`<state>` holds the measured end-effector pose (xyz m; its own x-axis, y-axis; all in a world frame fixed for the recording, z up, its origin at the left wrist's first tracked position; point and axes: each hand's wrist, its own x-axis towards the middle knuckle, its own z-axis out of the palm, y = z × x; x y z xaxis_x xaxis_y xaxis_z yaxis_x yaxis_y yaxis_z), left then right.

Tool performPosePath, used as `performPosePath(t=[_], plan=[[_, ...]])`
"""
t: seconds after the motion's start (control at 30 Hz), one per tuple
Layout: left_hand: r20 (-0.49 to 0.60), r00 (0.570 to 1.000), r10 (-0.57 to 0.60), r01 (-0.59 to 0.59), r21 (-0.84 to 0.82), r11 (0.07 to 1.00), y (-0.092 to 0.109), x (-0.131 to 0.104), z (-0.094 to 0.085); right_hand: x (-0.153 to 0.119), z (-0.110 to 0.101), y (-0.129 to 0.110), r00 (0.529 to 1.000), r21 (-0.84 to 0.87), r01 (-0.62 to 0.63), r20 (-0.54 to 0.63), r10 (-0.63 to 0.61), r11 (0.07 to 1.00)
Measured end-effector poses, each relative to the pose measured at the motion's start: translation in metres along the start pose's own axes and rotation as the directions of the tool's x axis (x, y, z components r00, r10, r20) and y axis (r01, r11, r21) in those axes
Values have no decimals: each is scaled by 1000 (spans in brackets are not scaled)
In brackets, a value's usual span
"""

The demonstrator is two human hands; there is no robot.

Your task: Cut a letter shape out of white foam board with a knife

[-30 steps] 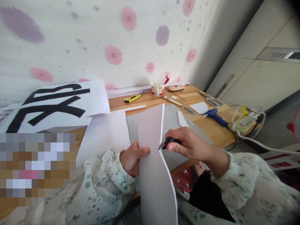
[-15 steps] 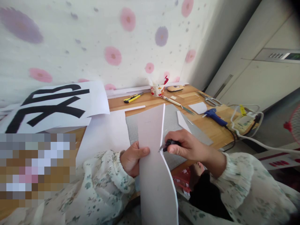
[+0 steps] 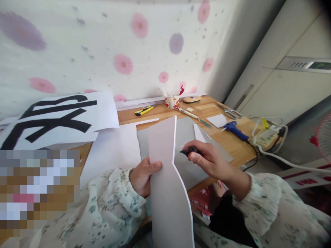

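Note:
A tall white foam board (image 3: 168, 196) stands upright before me, its right edge cut into an angled notch and a long curve. My left hand (image 3: 144, 175) grips its left edge, thumb on the near face and fingers behind. To the right of the notch, my right hand (image 3: 207, 156) is closed around a black craft knife (image 3: 190, 151). The blade points left at the board, with a small gap between them. Behind the board lies a grey cutting mat (image 3: 186, 172) bearing a white scrap (image 3: 199, 133).
On the wooden table (image 3: 124, 115) lie a yellow box cutter (image 3: 145, 110), scissors (image 3: 232, 113), a blue glue gun (image 3: 236, 131) and a mouse (image 3: 191, 99). A paper cup (image 3: 172, 102) stands by the wall. Printed paper (image 3: 106, 106) lies at left; a white cable (image 3: 292, 163) trails off right.
My right hand has drawn the knife away from the board's edge, rightward and slightly up. My left hand still holds the board, and the whole view has shifted slightly.

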<state>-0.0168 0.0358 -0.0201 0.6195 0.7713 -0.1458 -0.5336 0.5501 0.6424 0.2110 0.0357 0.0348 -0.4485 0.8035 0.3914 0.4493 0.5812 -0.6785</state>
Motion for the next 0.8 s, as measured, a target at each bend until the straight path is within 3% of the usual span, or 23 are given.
performPosePath(t=[0.27,0.4,0.53,0.8], plan=[[15,1000,-20,20,9,1000,-2,0,-2,13,2,0,997,-46,-81,-17,80,996],[58,998,-34,35,-4,999,-2,1,-3,24,3,0,995,60,-93,-40,95,994],[93,995,-22,24,-12,1000,-1,1,-3,30,4,0,998,135,-69,4,69,988],[142,990,-8,11,-19,1000,1,1,-4,28,7,-4,993,19,-38,114,35,999]])
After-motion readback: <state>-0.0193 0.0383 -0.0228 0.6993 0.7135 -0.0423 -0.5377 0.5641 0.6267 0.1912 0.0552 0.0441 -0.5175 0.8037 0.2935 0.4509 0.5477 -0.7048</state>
